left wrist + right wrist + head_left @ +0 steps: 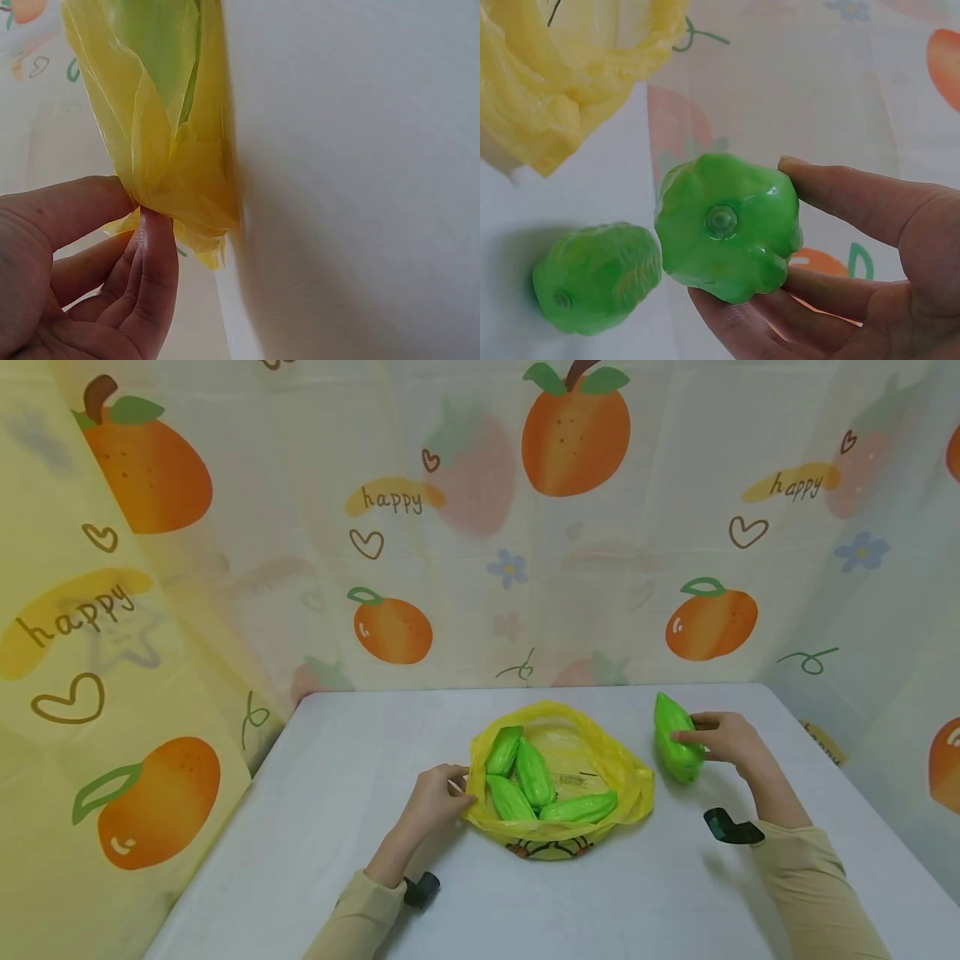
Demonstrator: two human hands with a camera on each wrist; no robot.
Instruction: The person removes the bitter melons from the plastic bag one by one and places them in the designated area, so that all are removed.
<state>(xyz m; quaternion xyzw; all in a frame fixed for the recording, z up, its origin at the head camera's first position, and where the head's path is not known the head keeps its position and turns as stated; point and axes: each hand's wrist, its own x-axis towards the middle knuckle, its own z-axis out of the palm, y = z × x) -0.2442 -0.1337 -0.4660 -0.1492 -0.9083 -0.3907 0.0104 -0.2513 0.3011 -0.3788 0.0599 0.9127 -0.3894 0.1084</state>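
My left hand (438,795) is at the near-left edge of the yellow bag (639,793), thumb and fingertips closed together on the thin rim; I take it that this steadies the bag and keeps its mouth spread, since such limp plastic could easily fold in. To the right of the bag, my right hand (725,739) has a green gourd (727,225) between thumb and fingers, parted just as far as its width; gripping it by opposite sides probably suits its slick, ribbed skin.

Another green gourd (600,281) is also to the right of the bag, just beside the held one, and could be bumped by my fingers; from the head view I cannot tell the two apart clearly. Four gourds (534,775) lie inside the bag, mostly towards its left and near sides. Between my right hand and the bag's inside stands the crumpled right rim, which might catch. The white table (247,868) spreads under the bag, and the fruit-printed cloth (300,452) hangs behind it.
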